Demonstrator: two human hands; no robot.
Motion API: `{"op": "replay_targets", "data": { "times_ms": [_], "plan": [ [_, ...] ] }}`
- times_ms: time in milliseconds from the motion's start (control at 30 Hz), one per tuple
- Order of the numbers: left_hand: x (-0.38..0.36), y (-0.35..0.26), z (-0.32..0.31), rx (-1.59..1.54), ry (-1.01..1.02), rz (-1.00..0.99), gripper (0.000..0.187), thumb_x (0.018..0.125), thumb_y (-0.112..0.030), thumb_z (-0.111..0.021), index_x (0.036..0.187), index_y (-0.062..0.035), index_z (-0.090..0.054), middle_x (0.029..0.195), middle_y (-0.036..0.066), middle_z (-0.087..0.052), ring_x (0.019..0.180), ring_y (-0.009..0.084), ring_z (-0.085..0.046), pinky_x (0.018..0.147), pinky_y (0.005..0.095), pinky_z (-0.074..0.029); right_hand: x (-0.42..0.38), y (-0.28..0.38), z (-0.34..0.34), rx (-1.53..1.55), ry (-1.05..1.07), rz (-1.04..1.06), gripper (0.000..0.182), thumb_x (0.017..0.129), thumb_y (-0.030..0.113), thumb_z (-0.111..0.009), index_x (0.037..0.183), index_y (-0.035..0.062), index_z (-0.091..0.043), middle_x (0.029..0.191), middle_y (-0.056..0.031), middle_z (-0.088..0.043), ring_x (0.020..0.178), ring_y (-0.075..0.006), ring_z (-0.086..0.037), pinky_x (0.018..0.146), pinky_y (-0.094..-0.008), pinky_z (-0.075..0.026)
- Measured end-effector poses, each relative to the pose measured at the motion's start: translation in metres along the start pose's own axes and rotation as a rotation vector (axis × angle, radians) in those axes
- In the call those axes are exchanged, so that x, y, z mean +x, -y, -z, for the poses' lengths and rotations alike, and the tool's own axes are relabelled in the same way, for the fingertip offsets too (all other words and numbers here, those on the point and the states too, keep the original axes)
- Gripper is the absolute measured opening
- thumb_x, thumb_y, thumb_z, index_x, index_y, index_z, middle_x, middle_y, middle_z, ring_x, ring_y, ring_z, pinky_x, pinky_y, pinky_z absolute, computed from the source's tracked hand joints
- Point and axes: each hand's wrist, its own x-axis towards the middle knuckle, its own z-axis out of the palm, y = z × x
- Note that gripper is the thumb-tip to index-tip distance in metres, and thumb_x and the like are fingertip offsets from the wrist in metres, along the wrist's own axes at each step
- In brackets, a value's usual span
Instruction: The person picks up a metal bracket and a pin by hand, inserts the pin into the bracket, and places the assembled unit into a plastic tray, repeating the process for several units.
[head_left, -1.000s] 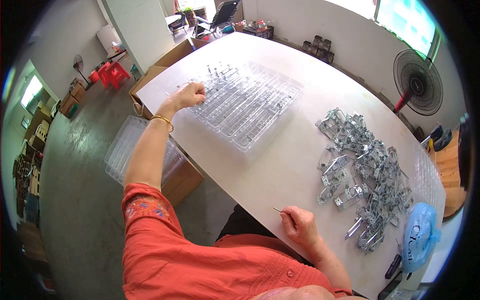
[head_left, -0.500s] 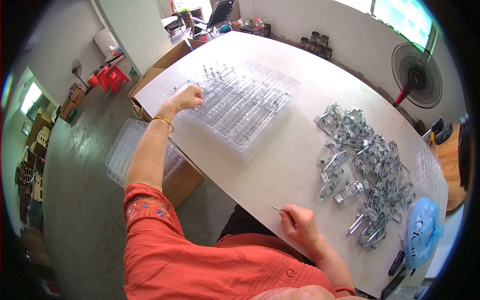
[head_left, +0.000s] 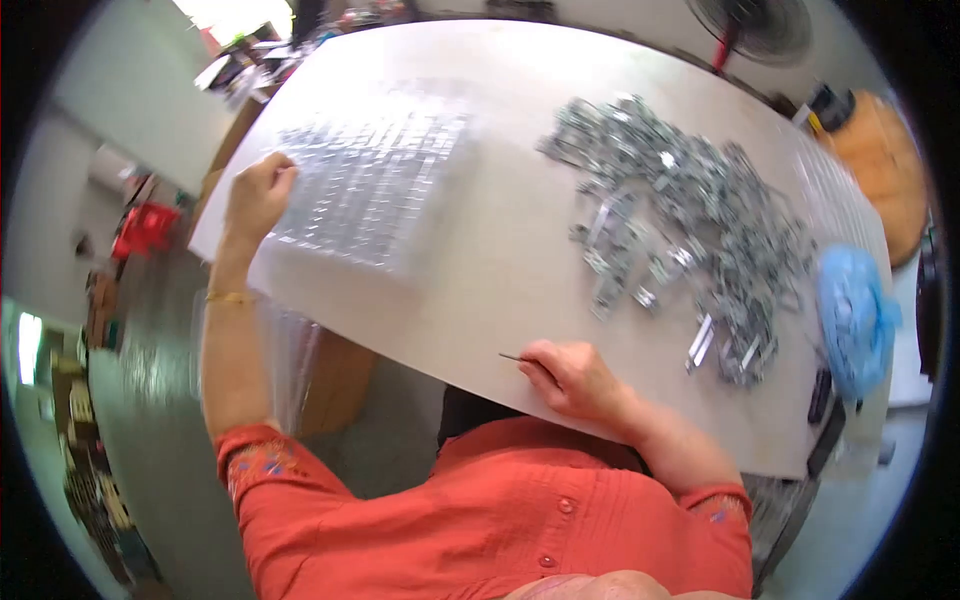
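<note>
My left hand (head_left: 262, 190) is closed at the left edge of a clear plastic tray (head_left: 350, 190) with long compartments. Whatever its fingers hold, if anything, is hidden and blurred. Small metal parts seem to lie in the tray, smeared by motion. Near the table's front edge, my right hand (head_left: 578, 380) pinches a thin metal rod (head_left: 511, 357), whose end points left. To the right of the tray spreads a heap of silvery metal brackets (head_left: 690, 200), apart from both hands.
A blue plastic bag (head_left: 852, 320) and a dark-handled tool (head_left: 820, 396) are at the table's right side. Clear trays (head_left: 840, 185) sit at the right edge. Below the table's left edge are more clear trays and a cardboard box (head_left: 337, 380). A fan (head_left: 752, 25) stands behind.
The view has swung, shifting the table's contents in the picture. My left hand has drawn back from over the tray to its left edge. My right hand still pinches the rod.
</note>
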Motion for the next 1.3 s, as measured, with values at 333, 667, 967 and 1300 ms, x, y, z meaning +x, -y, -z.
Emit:
{"op": "replay_targets", "data": {
  "times_ms": [333, 667, 967, 1300],
  "plan": [
    [-0.035, -0.213, -0.032, -0.465, 0.146, -0.396, 0.006, 0.086, -0.003, -0.072, 0.091, -0.002, -0.068, 0.082, 0.012, -0.068, 0.069, 0.0262, -0.066, 0.063, 0.0351, -0.053, -0.005, -0.001, 0.0, 0.083, 0.032, 0.105, 0.011, 0.09, 0.012, -0.067, 0.09, 0.0059, -0.058, 0.068, -0.0141, -0.059, 0.062, -0.036, -0.062, 0.057, -0.046, -0.049],
    [-0.056, -0.292, -0.125, -0.619, 0.427, -0.296, 0.013, 0.089, -0.011, -0.071, 0.088, 0.0002, -0.066, 0.078, 0.012, -0.063, 0.063, 0.0201, -0.058, 0.061, 0.0334, -0.048, -0.012, -0.006, -0.001, 0.032, 0.187, 0.185, 0.012, 0.087, 0.013, -0.06, 0.082, 0.0051, -0.053, 0.071, -0.0133, -0.061, 0.065, -0.0381, -0.062, 0.057, -0.0478, -0.05],
    [-0.045, -0.29, -0.149, -0.485, 0.374, -0.381, 0.01, 0.087, -0.005, -0.068, 0.097, -0.0032, -0.065, 0.089, 0.013, -0.064, 0.073, 0.0286, -0.063, 0.068, 0.0384, -0.051, -0.011, -0.009, -0.002, 0.053, 0.119, 0.24, 0.013, 0.085, 0.011, -0.061, 0.081, 0.0042, -0.051, 0.066, -0.0143, -0.061, 0.065, -0.037, -0.064, 0.057, -0.0474, -0.051],
    [-0.05, -0.289, -0.157, -0.414, 0.459, -0.497, 0.029, 0.085, -0.002, -0.067, 0.114, -0.0068, -0.066, 0.099, 0.014, -0.063, 0.092, 0.0363, -0.065, 0.081, 0.0435, -0.053, -0.011, -0.009, -0.002, 0.044, 0.044, 0.279, 0.014, 0.079, 0.007, -0.063, 0.079, 0.0049, -0.05, 0.064, -0.0116, -0.059, 0.061, -0.0357, -0.063, 0.054, -0.0453, -0.05]
  ]
}}
